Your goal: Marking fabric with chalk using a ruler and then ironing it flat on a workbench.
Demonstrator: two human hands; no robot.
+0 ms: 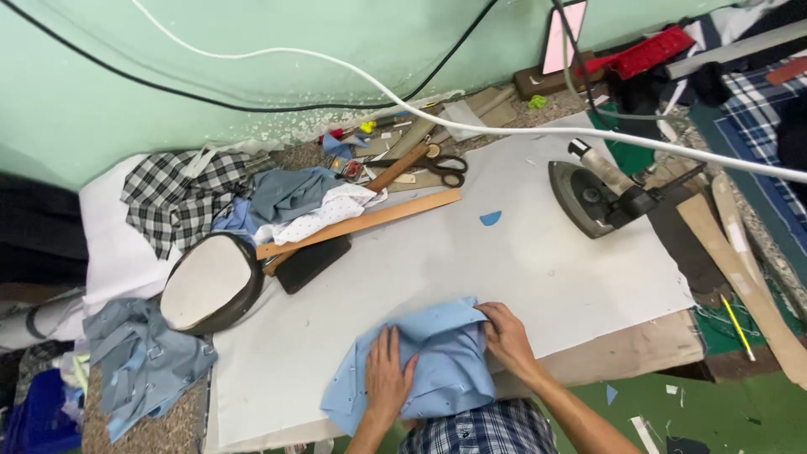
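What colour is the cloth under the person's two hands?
Light blue cloth, plain, seen in the head view, with the left hand and right hand on it.

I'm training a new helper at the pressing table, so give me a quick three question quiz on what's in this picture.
1. True or false: both hands rest on the light blue garment.
2. Multiple choice: where does the iron stand? A) on the white board's right part B) on the floor C) on the checked cloth
3. Fill in: the scissors lie just beyond the long wooden ____.

Key
1. True: the left hand presses flat on it, and the right hand grips its right edge.
2. A: on the white board, right part, away from both hands.
3. Ruler: the wooden ruler lies slanted, nearer than the scissors.
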